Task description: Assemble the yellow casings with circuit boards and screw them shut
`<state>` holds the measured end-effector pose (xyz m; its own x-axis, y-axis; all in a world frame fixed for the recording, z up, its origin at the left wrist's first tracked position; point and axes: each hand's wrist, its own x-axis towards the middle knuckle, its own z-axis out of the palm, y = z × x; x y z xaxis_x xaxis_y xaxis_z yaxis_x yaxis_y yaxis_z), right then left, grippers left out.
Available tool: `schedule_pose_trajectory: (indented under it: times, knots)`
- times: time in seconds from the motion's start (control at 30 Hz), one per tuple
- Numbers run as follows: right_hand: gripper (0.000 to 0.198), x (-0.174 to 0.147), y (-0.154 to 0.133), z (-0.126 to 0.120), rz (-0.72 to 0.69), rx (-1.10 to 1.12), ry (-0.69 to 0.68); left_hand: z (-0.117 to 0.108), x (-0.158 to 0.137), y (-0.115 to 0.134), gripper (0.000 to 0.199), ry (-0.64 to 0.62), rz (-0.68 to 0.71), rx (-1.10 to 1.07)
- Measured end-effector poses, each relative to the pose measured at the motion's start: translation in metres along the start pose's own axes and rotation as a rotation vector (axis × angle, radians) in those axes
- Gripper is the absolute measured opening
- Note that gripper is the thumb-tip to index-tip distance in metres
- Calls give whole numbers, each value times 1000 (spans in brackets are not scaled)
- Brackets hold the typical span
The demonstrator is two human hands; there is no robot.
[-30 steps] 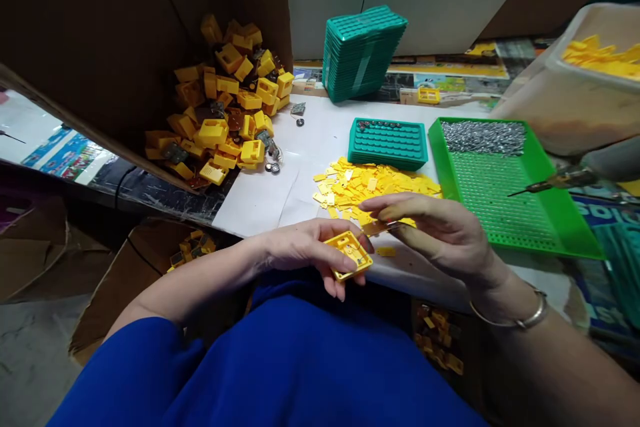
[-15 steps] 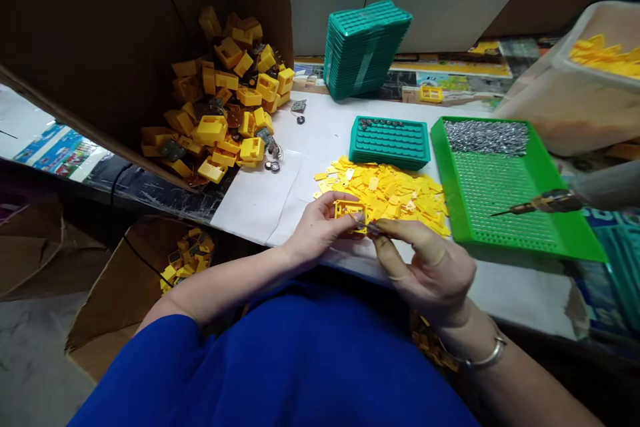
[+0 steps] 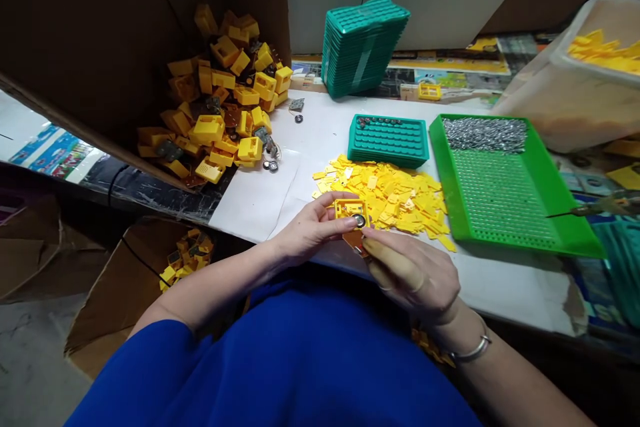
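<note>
Left hand (image 3: pixel 313 227) pinches shallow yellow plastic case (image 3: pixel 354 201); round black-and-silver disc (image 3: pixel 360 221) now shows in it by the thumb. Right hand (image 3: pixel 420 273), fingers closed, grips brown circuit board (image 3: pixel 353 240) just below. Disc apparently in, board still out.

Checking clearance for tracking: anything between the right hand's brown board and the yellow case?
Nothing visible between them: the brown board in the right hand is at the near edge of the yellow case in the left hand. But a round disc and the left thumb overlap the case's near side.
</note>
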<state>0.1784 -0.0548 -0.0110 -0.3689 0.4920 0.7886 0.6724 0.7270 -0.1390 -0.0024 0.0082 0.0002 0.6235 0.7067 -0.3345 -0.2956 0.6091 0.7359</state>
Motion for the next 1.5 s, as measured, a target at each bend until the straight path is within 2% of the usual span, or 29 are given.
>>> schedule_pose_trajectory:
  times: [0.1, 0.4, 0.47, 0.57, 0.67, 0.77, 0.9, 1.17, 1.3, 1.37, 1.5]
  knots:
    - [28, 1, 0, -1, 4, 9, 4, -1, 1, -2, 53, 25, 7, 14]
    - [32, 3, -1, 1, -18, 45, -93, -1, 0, -5, 44, 65, 48, 54]
    - [29, 8, -2, 1, 41, 74, -127, -2, 0, -6, 39, 82, 74, 101]
    - [19, 17, -2, 0, 204, 134, -181, -3, 1, -5, 33, 101, 100, 166]
    - [13, 25, 3, 0, 302, 175, -232, -3, 3, -3, 32, 53, 6, 101]
    - [15, 29, 10, 0, 385, 199, -319, -5, 6, -2, 34, -4, -88, 17]
    - [21, 31, 17, 0, 441, 250, -389, -10, 10, -4, 37, -17, -138, -56]
    - [23, 36, 19, -2, 483, 319, -382, -13, 13, -5, 38, -57, -125, -72]
    - [20, 36, 18, -1, 587, 314, -385, -9, 9, -1, 39, -41, -132, -70]
    - [15, 35, 17, 1, 673, 359, -324, -7, 8, 0, 43, -37, -109, -41]
    - [12, 31, 14, 6, 867, 446, -119, -4, 8, -4, 55, -32, 5, 37]
